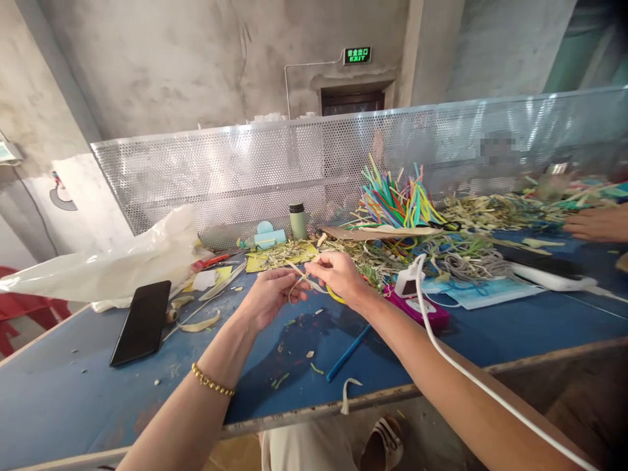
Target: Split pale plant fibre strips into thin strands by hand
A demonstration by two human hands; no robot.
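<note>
Above the middle of the blue table, my left hand point(271, 293) is closed on pale dried-leaf strips point(310, 282), which cross one another between my hands. On their right side my right hand point(339, 275) pinches the same strips with thumb and fingertips. Under that hand shows a short yellow curved piece point(335, 296), and I cannot tell whether it is held. A blue stick point(348, 353) lies on the table below my right wrist. One loose pale strip point(348, 392) hangs over the front edge.
A black phone point(141, 324) and white plastic bag point(112, 261) lie left. Behind are a green bottle point(297, 224), colourful stems point(395, 199) and dried scraps point(287, 255). A white cable point(444, 350) crosses my right forearm near a purple device point(422, 311). Another person's hand point(598, 222) rests far right.
</note>
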